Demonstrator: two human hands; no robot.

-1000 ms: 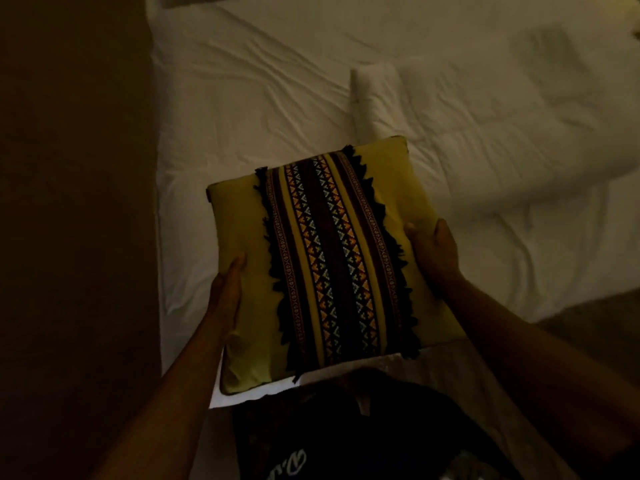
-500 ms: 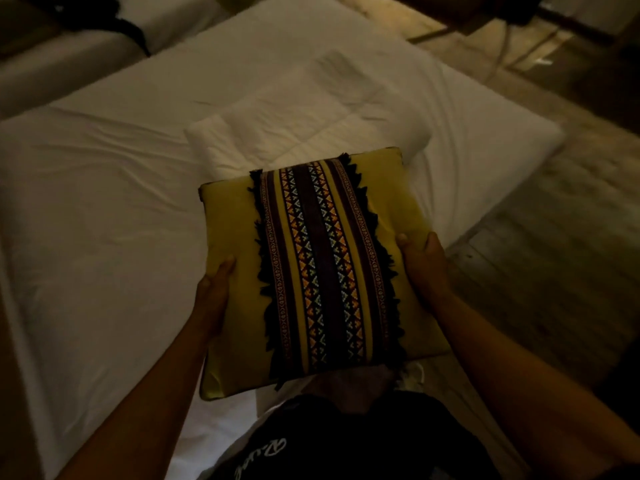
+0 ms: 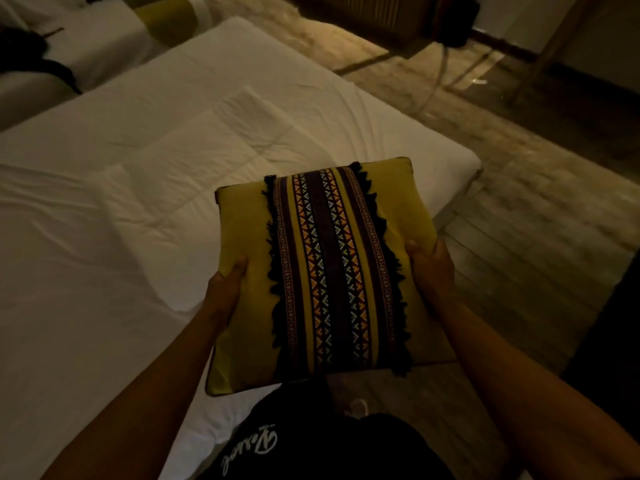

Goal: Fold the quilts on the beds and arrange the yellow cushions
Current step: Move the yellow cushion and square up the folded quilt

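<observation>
A yellow cushion (image 3: 242, 233) with a dark patterned, fringed centre band is held flat in front of me, above the near corner of the white bed (image 3: 86, 271). My left hand (image 3: 227, 285) grips its left edge and my right hand (image 3: 431, 268) grips its right edge, thumbs on top. A folded white quilt (image 3: 194, 168) lies on the bed just beyond the cushion. A second yellow cushion (image 3: 169, 20) stands at the top left beside another bed.
A second white bed (image 3: 86, 50) with a dark item (image 3: 31, 60) on it is at the far left. Wooden floor (image 3: 519, 220) runs along the right, with cables (image 3: 446, 74) and dark furniture (image 3: 398, 12) at the back.
My view has swung to the right, so the bed and quilt shifted left and the floor came into sight. Both hands keep the same grip on the cushion.
</observation>
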